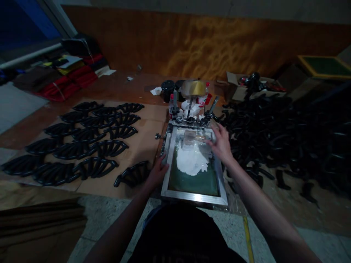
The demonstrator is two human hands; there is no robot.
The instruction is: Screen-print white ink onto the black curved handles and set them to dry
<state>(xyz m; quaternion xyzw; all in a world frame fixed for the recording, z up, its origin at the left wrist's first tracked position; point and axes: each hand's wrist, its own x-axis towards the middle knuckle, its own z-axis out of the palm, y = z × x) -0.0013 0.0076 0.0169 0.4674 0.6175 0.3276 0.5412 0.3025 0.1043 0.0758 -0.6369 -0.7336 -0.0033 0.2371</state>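
1. Head view, screen-printing frame (193, 197): silver-coloured, at middle of bench's (123, 86) near edge. White paste (190, 160) lies on its green mesh (192, 184).
2. Right hand (222, 142): by frame's far right corner, fingers bent; blur hides whether they pinch anything.
3. Left hand (158, 171): at frame's left edge; grip cannot be told.
4. Black curved pieces (67, 150): fanned rows, bench's left side, seemingly done. Loose heap (268, 124), right side: seemingly remaining.

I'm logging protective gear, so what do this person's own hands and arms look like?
The left hand and right hand are bare, without gloves. No sleeve or watch shows on the left forearm or right forearm. The black top bears faint lettering.
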